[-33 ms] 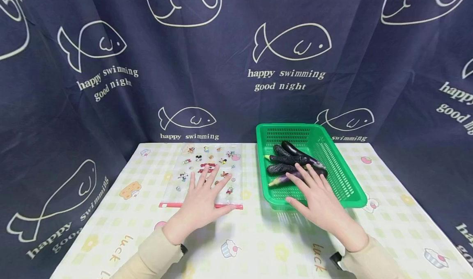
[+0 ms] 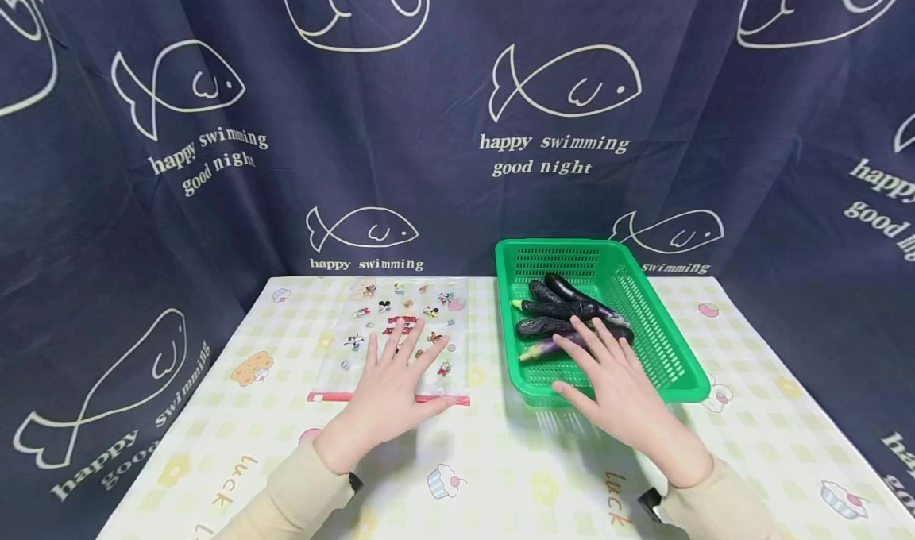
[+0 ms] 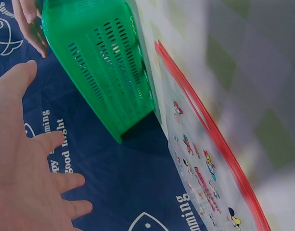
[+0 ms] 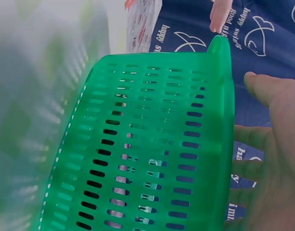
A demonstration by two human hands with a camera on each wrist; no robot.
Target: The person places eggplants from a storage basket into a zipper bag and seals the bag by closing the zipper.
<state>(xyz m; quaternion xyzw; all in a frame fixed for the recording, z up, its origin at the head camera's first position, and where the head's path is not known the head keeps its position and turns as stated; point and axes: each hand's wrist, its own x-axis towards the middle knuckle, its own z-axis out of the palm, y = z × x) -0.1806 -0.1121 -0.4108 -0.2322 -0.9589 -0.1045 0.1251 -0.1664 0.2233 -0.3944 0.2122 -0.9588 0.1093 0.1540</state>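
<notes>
My left hand [image 2: 386, 393], fingers spread and holding nothing, hovers over a clear zip bag [image 2: 336, 369] printed with small cartoon figures. A red zip strip [image 2: 329, 397] runs along its near edge; the left wrist view shows the palm raised above the bag. My right hand [image 2: 625, 393] is spread over the near side of a green plastic basket [image 2: 506, 341], likewise holding nothing. Inside the basket lie several eggplants: a glossy dark one [image 2: 568, 288], a purple one with a pale end [image 2: 538, 350], and dark, rough-looking ones [image 2: 538, 328]. My right fingers partly cover them.
A checked tablecloth [image 2: 500, 476] with cupcake and flower prints covers the table. Behind the table hangs a dark blue curtain [image 2: 443, 183] with white fish drawings; the basket's far side stands close to it. Slots perforate the basket's walls.
</notes>
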